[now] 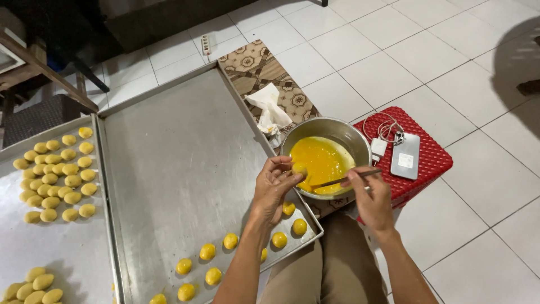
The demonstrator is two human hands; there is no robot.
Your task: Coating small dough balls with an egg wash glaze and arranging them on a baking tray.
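At the far left we see a steel tray [62,247] crowded with pale unglazed dough balls [56,177], and beside it a larger tray [180,163], mostly bare, with a short row of shinier yellow glazed balls [225,253] along its near edge. Our left hand [273,188] hangs over that tray's near right corner, fingertips pinched shut on one small dough ball [299,169] held right at the rim of the metal bowl [337,130] of yellow egg wash [322,160]. The ball sits between our two hands, touching the left and just beside the brush tip. Our right hand [371,200] is closed on a thin brush [344,180] whose long axis runs nearly level, from the hand leftward over the bowl toward the ball. So the left hand carries the piece and the right works toward it. Farther right, a red stool [433,160] bears a phone [406,156] and white charger cable [385,130]; a crumpled tissue [269,107] lies on a patterned mat behind the bowl. The bristles are hard to make out against the wash, the ball's underside is hidden by fingers, and both trays are cut off at the frame edge.
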